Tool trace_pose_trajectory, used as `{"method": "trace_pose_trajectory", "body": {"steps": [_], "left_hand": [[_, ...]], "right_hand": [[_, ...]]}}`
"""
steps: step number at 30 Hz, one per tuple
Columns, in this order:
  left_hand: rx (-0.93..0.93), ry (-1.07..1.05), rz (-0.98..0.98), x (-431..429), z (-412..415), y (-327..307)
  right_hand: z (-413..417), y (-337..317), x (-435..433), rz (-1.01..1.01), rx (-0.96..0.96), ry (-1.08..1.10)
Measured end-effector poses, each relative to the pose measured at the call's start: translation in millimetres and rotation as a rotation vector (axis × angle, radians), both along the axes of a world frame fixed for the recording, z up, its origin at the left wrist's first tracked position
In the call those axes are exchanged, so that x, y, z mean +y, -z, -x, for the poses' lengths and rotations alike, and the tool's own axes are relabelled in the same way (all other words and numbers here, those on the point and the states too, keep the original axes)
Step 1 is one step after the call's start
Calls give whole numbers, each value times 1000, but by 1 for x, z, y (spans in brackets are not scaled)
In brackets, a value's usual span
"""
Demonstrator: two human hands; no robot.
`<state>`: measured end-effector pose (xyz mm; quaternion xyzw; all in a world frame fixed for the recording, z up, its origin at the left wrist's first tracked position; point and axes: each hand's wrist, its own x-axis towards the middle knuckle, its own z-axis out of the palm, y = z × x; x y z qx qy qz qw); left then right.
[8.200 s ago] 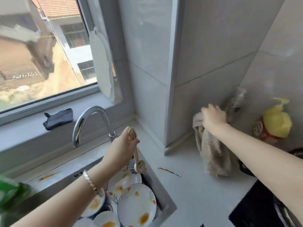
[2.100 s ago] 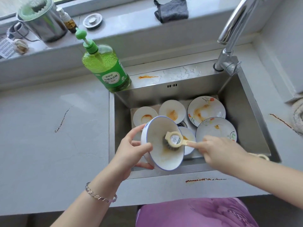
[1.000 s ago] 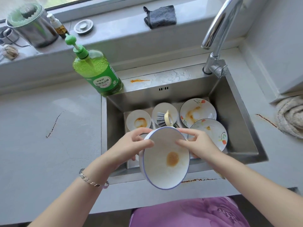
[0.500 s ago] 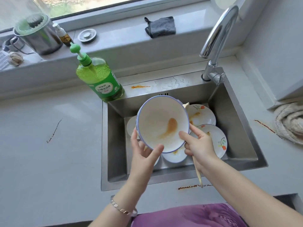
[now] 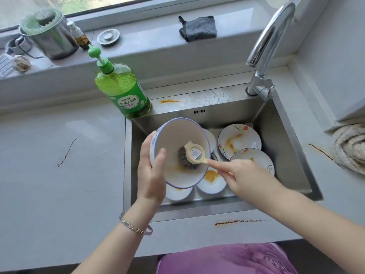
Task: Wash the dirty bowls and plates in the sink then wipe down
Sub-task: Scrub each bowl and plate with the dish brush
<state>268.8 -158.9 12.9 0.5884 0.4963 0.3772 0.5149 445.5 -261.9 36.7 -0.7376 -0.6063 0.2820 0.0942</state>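
Pale kitchen counter [image 5: 59, 175] beneath a window sill, steel sink [image 5: 197, 211] set into it. Over the basin, a blue-rimmed bowl [image 5: 177, 135] gripped by the left hand [image 5: 151, 175], fingers curled behind its wall and thumb hooked over the rim, tipped on edge with the inside turned toward the brush. Right hand [image 5: 243, 175] closed round the handle of a round-headed dish brush [image 5: 192, 155], bristles pressed into the bowl's bottom beside an orange smear. Held above the sink, probably to keep drips in the basin and off the counter.

Below, two flowered plates [image 5: 240, 139] at the right, stained orange, and smaller white bowls [image 5: 211, 182] partly hidden under the held one, all seemingly unwashed. Faucet [image 5: 270, 36] at the back right corner, spout well clear of the bowl, no running water visible. Green dish-soap pump bottle [image 5: 123, 89] at the sink's back left corner, close at hand. Grey cloth [image 5: 197, 27] on the sill and beige towel [image 5: 349, 147] heaped at the right, likely for the wipe-down. Brown-orange streaks [image 5: 237, 222] along the front rim and on the counter either side. Little room below for setting the bowl down, with dishes crowding the basin floor.
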Motion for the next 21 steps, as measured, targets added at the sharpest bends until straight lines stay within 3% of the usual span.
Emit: {"method": "trace_pose_trajectory", "body": {"steps": [2, 5, 6, 8, 12, 14, 17, 19, 21], "left_hand": [[52, 35, -49, 0, 1, 1], [55, 23, -40, 0, 0, 2], [33, 15, -29, 0, 0, 1], [-13, -8, -2, 7, 6, -1], [68, 64, -12, 13, 18, -5], [105, 87, -16, 9, 14, -3], [68, 44, 17, 8, 10, -1], [53, 13, 32, 14, 16, -1], [84, 36, 35, 16, 20, 1]], "right_hand": [[12, 3, 0, 50, 121, 7], [31, -6, 2, 203, 758, 153], [30, -9, 3, 247, 866, 201], [18, -7, 5, 282, 817, 193], [3, -5, 8, 262, 447, 62], [14, -4, 8, 238, 485, 53], [30, -9, 8, 266, 766, 109], [21, -6, 6, 283, 759, 138], [11, 2, 5, 296, 632, 125]]}}
